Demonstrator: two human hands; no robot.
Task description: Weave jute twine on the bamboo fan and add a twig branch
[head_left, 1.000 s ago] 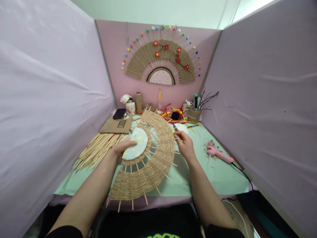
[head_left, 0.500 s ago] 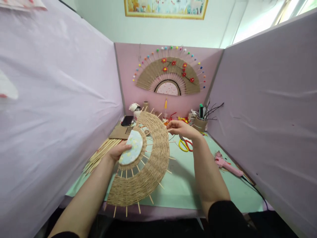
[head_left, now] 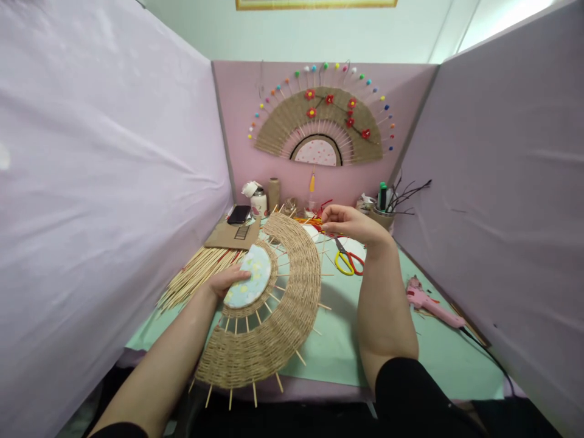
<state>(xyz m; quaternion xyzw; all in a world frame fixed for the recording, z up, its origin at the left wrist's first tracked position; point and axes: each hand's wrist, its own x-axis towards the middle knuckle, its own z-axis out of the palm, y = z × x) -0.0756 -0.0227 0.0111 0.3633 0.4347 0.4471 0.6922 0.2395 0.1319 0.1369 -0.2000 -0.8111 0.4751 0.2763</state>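
Observation:
My left hand (head_left: pixel 228 280) grips a woven fan (head_left: pixel 305 286) by its half-round centre, with the thumb on the pale blue patterned cloth (head_left: pixel 255 281). The fan is tilted, its woven twine band curving to the right and thin sticks poking out past the outer edge. Just off the fan's upper right edge, my right hand (head_left: pixel 350 222) is raised with its fingers pinched together. A faint thin strand seems to hang below those fingers, but what they hold is too small to make out. Scissors (head_left: pixel 349 263) with yellow and red handles lie below that hand.
A pink glue gun (head_left: pixel 433 304) with a cord lies at the right. On the left are a bundle of sticks (head_left: pixel 194 280), cardboard (head_left: pixel 221 237) and a phone (head_left: pixel 239 214). A finished fan (head_left: pixel 283 128) hangs on the pink back panel. A pot (head_left: pixel 382 216) holds twigs and markers.
My right hand has moved slightly up and away from the fan's edge, its fingers still pinched. My left hand still holds the fan at its centre. The head view has tilted downward.

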